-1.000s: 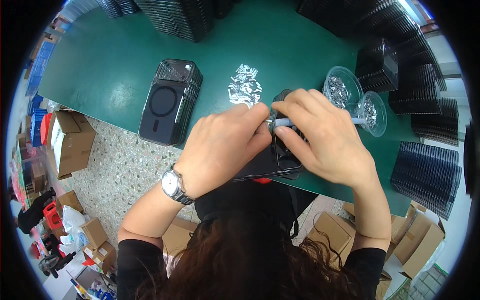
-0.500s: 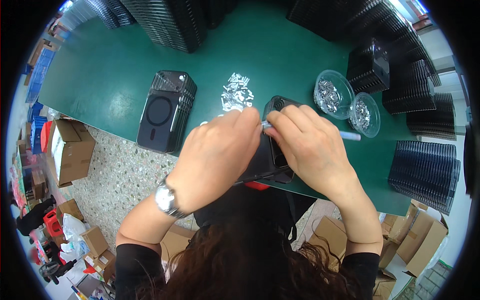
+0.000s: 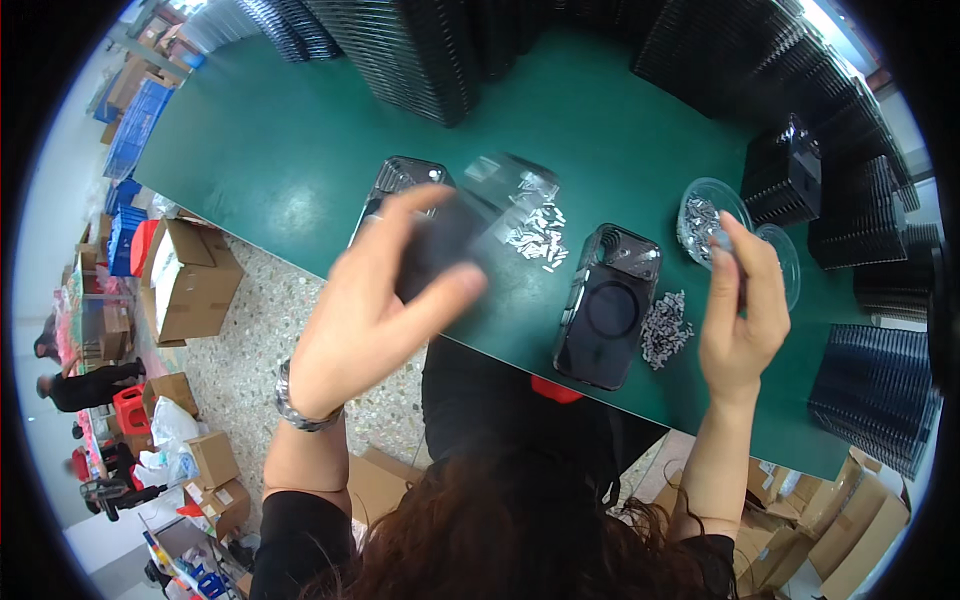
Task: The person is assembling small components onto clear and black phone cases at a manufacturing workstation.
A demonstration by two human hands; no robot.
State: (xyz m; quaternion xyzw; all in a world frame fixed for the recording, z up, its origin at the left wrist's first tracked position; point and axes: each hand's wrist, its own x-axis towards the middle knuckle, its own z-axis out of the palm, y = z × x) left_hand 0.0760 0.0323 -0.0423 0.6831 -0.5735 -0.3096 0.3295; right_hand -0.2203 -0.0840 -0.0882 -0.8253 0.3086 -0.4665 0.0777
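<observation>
At the left of the table, my left hand [image 3: 375,290] holds a dark phone case [image 3: 445,235] between thumb and fingers, blurred by motion. It is over a stack of clear-and-black phone cases [image 3: 415,172], partly hidden beneath. My right hand [image 3: 745,310] is raised by a clear round bowl [image 3: 697,190] of small silver pieces, thumb and forefinger pinched at a small bluish thing too unclear to name. Between the hands lies another stack of phone cases [image 3: 600,345], a dark ring on the top one. Beside it are a pile of small grey pieces [image 3: 666,330] and a pile of small white pieces [image 3: 540,238].
A second clear bowl [image 3: 790,262] stands partly behind my right hand. Tall stacks of dark cases [image 3: 405,60] line the back of the green table [image 3: 240,170], and more stacks [image 3: 870,390] fill the right side. Cardboard boxes [image 3: 195,280] stand on the floor at left.
My hands have come apart from the middle. The left has moved left with a phone case; the right has moved right beside the bowl. The view has shifted, and the grey pile now shows.
</observation>
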